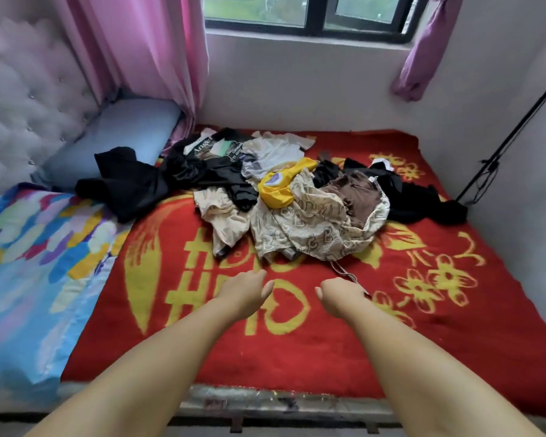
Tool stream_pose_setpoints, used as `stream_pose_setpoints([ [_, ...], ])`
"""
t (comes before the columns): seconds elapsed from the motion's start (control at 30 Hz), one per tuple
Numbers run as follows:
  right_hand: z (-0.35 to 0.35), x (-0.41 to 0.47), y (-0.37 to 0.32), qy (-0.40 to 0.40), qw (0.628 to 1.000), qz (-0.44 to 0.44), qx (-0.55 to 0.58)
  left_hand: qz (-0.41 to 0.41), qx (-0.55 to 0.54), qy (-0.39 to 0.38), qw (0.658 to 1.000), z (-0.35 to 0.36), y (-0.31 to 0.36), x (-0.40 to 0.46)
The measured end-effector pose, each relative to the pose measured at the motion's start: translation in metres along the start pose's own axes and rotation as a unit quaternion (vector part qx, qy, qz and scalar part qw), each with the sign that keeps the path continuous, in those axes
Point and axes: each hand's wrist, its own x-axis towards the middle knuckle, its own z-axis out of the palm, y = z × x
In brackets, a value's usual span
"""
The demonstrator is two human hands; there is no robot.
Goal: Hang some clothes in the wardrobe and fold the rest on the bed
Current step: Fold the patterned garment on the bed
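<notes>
A heap of loose clothes [297, 197] lies across the far half of the bed, on a red blanket [391, 342] with yellow patterns. In the heap I pick out a beige letter-print garment [309, 228], a yellow piece [281, 184], a brown garment [356, 190] and a black garment [126, 181] at the left. Both my arms reach out over the blanket. My left hand [245, 290] and my right hand [339, 294] hover just short of the heap, fingers pointing down and away, holding nothing. A thin cord from the beige garment runs beside my right hand.
A colourful quilt [29, 263] covers the bed's left side, with a blue pillow [117, 134] and a tufted white headboard [22, 99] behind it. Pink curtains [152, 48] flank a window. A black stand [501, 156] leans against the right wall. No wardrobe is in view.
</notes>
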Motion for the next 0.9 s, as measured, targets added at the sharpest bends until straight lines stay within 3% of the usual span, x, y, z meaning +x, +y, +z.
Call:
stream_pose_setpoints([
  [0.33,-0.026,0.125,0.047,-0.018,0.994,0.061,0.09,0.041,0.026,-0.085,0.995,0.009,-0.009,0.175],
  [0.5,-0.008,0.185,0.096,-0.006,0.991,0.076,0.108,0.069,0.004,-0.062,0.996,0.038,0.012,0.238],
  [0.77,0.026,0.3,0.153,0.039,0.992,0.01,0.117,-0.002,-0.03,-0.043,0.999,0.095,0.025,0.34],
  [0.9,0.048,0.355,0.165,0.039,0.985,0.03,0.165,-0.029,-0.016,-0.035,0.999,0.139,0.032,0.384],
])
